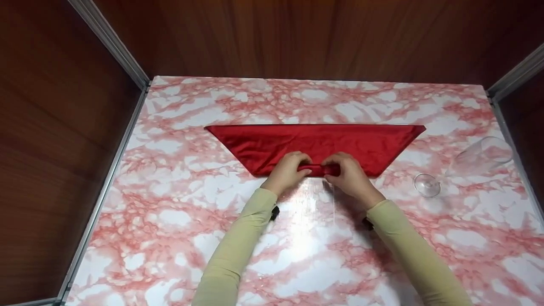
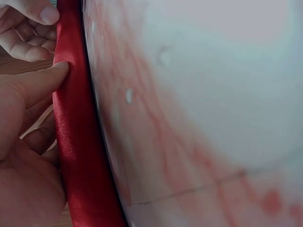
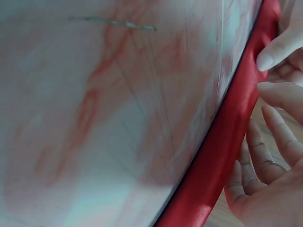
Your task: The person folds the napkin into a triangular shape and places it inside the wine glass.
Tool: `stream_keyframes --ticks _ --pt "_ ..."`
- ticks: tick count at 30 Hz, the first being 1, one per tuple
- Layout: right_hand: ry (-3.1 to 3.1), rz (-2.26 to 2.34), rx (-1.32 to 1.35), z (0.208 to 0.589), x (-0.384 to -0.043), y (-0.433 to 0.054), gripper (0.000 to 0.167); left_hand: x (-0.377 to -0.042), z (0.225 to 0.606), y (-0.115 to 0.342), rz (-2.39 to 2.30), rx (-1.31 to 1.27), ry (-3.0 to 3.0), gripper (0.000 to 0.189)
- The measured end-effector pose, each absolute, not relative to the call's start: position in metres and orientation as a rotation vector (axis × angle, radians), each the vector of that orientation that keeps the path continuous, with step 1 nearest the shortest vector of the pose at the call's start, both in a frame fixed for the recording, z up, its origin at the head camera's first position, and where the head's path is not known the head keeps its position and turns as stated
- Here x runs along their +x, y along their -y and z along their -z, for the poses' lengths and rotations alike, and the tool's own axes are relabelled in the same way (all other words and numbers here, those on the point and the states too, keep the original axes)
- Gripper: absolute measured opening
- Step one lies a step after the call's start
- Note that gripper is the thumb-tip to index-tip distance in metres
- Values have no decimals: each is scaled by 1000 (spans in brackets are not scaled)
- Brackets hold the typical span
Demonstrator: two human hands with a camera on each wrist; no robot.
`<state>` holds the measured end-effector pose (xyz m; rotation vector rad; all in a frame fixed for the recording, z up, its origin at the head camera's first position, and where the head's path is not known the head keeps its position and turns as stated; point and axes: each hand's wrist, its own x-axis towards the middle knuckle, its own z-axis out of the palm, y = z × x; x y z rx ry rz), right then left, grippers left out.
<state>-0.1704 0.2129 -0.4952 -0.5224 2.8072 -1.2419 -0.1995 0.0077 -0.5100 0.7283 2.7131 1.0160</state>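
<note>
A shiny red cloth napkin (image 1: 314,142) lies folded into a long trapezoid, its wide side away from me and its short side toward me. My left hand (image 1: 290,170) and right hand (image 1: 346,172) are close together at the middle of that near edge. Both pinch the edge with thumb in front and curled fingers behind, and a narrow folded band shows between them. In the left wrist view my left thumb (image 2: 47,85) presses on the red band (image 2: 80,142). The right wrist view has my right fingers (image 3: 260,151) along the band's far side.
A clear stemmed glass (image 1: 482,157) lies on its side to the right, its round foot (image 1: 427,185) nearer the cloth. The pink-and-white marbled table (image 1: 178,238) has dark wooden panels (image 1: 297,38) at its back and sides.
</note>
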Motion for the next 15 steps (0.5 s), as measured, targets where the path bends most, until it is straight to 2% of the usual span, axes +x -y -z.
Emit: stream_keyframes --ticks 15 --pt "-2803 1144 -515 503 -180 -211 32 -203 508 -5 -1142 723 -2709 24"
